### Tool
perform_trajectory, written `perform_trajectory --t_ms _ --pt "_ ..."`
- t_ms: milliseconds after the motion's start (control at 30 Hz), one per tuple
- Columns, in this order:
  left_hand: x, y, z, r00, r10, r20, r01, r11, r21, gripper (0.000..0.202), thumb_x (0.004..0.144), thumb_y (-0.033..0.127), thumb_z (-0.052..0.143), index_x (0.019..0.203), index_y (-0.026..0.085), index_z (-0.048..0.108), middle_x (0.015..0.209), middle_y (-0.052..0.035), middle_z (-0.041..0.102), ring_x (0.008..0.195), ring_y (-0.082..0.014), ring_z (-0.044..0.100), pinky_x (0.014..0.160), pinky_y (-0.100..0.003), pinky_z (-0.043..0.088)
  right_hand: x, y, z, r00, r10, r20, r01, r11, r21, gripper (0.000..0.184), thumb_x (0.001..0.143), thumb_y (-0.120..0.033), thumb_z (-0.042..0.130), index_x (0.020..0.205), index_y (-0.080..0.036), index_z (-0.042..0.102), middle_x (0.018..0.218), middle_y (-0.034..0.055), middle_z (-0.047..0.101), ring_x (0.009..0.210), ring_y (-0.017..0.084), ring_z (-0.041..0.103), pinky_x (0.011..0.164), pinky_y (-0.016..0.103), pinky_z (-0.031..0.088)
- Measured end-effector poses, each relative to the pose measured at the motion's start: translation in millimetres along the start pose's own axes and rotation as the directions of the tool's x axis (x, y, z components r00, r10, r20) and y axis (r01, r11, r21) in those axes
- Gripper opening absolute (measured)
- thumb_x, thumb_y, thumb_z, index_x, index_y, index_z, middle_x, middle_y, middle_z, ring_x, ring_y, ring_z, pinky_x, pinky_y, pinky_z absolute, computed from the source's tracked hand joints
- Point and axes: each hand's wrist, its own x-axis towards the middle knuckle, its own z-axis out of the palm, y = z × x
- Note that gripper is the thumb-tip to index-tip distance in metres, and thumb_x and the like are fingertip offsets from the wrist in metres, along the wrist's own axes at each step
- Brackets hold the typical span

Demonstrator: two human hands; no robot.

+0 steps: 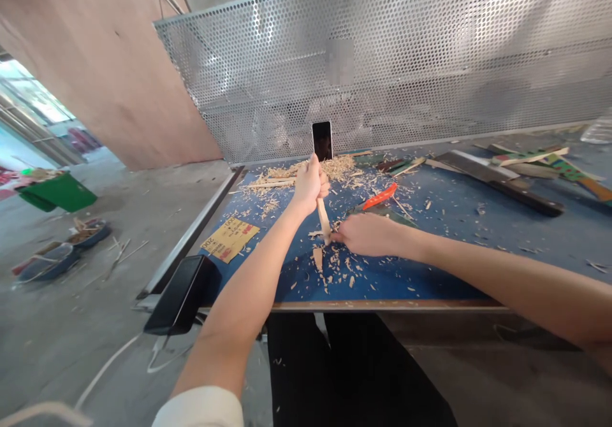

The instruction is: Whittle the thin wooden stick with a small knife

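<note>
My left hand [310, 186] is closed in a fist around the upper part of a pale wooden stick [323, 217], which slants down toward the tabletop. At the stick's lower end is my right hand [366, 232], its fingers curled and their tips pressed against the wood. Just behind the right hand lies an orange-handled cutter [381, 196]; its dark front part is partly hidden. Loose wood shavings [335, 267] are scattered below and around the stick. A yellowish sheet of sandpaper [229, 239] lies flat left of the hands.
A phone [322, 139] stands upright behind a heap of shavings [282, 175], before a perforated metal panel [382, 64]. On the right of the blue tabletop [454, 223] lie a dark-handled saw [502, 181] and wood strips [530, 157]. A black power bank [179, 296] sits at the left edge.
</note>
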Motion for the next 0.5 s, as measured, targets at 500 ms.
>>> perform_trajectory --t_ms 500 --pt "8.5 2.7 -14.0 0.998 0.049 0.036 -0.051 0.997 0.054 0.051 0.103 0.05 0.06 0.07 0.023 0.032 0.047 0.0115 0.019 0.034 -0.0035 0.016 0.035 -0.018 0.01 9.8 25.7 -3.6 0.97 -0.075 -0.231 0.06 0.996 -0.073 0.038 0.113 -0.034 0.031 0.114 -0.017 0.065 0.091 0.0098 0.076 0.072 0.02 0.066 0.062 0.033 0.025"
